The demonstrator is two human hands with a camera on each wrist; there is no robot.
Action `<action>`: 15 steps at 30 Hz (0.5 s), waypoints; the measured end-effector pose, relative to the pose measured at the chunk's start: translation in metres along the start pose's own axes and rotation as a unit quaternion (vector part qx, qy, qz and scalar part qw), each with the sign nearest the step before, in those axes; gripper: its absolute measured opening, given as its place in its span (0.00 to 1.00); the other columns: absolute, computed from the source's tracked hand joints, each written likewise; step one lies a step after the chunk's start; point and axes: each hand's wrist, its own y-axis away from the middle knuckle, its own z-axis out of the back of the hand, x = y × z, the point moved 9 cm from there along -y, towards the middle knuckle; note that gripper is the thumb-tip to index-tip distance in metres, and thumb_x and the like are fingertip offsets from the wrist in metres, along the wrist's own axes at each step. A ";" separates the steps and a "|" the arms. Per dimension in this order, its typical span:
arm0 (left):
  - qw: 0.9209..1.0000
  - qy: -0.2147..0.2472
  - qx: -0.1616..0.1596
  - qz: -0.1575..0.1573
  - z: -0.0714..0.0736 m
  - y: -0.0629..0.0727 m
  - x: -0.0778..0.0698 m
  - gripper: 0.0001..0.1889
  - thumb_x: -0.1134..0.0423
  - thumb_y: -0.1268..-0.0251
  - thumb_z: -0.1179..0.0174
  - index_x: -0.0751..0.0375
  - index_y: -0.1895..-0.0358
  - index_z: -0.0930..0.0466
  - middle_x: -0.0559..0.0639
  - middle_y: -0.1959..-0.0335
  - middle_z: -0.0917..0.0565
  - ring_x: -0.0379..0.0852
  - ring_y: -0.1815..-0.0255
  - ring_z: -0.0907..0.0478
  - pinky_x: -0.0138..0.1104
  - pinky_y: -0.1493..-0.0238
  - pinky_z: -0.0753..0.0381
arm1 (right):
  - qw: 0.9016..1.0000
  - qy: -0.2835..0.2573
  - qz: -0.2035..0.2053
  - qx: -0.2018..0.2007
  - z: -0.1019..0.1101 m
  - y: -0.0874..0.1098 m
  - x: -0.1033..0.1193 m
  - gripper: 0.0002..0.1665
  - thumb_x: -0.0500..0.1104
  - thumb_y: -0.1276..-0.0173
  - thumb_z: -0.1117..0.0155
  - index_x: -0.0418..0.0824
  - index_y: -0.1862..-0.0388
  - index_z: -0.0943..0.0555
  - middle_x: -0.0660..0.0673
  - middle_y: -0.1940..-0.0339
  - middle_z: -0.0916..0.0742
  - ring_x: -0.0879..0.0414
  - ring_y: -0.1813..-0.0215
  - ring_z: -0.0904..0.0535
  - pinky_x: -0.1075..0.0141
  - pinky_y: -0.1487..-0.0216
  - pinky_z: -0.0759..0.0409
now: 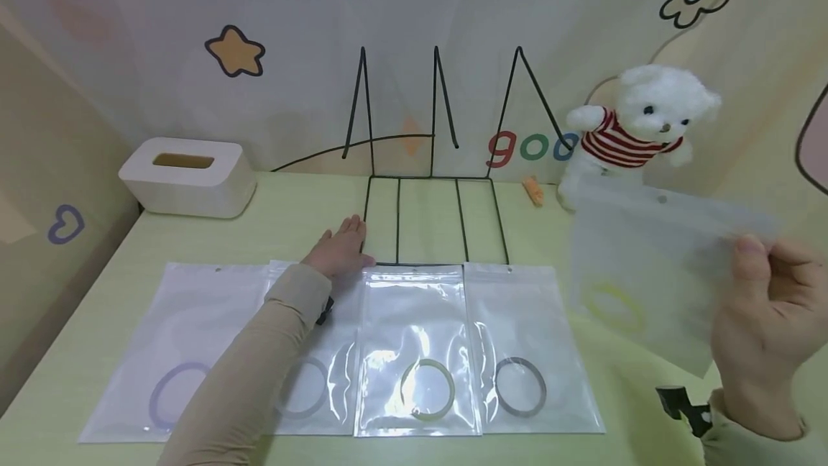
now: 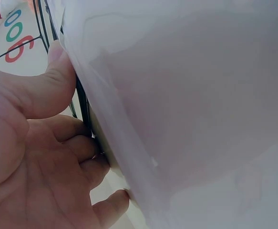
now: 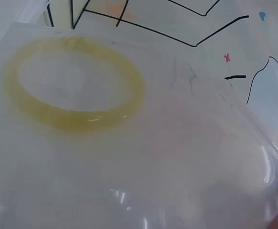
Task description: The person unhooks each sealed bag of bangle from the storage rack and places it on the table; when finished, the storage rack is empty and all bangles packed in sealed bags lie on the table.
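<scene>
My right hand point(image 1: 770, 311) pinches a translucent zip bag point(image 1: 666, 250) by its side between thumb and fingers, raised at the right. A yellow ring, likely a bangle point(image 3: 81, 120), lies inside that bag. With fingers extended, my left hand point(image 1: 338, 247) is at the front left corner of a black wire rack point(image 1: 430, 177); the left wrist view shows its fingers point(image 2: 98, 169) along the dark wire, beside a bag's edge. Several bags lie in a row, holding a purple ring point(image 1: 155, 398), a pale one partly behind the sleeve, a yellow-green ring point(image 1: 451, 387) and a grey ring point(image 1: 544, 383).
The rack has three upright, bent hooks at the back. A white tissue box point(image 1: 187, 182) stands at the back left. At the back right sits a white plush bear point(image 1: 647, 121) in a striped shirt, with a small orange object point(image 1: 533, 191) beside it.
</scene>
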 end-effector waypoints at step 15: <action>1.000 0.000 -0.003 0.003 -0.002 -0.002 0.001 0.43 0.50 0.27 0.47 0.67 0.23 0.62 0.60 0.22 0.65 0.54 0.22 0.69 0.52 0.26 0.66 | 0.915 0.280 -0.289 0.018 0.064 0.017 -0.047 0.13 0.51 0.26 0.45 0.57 0.45 0.22 0.62 0.56 0.20 0.69 0.57 0.26 0.76 0.48 0.32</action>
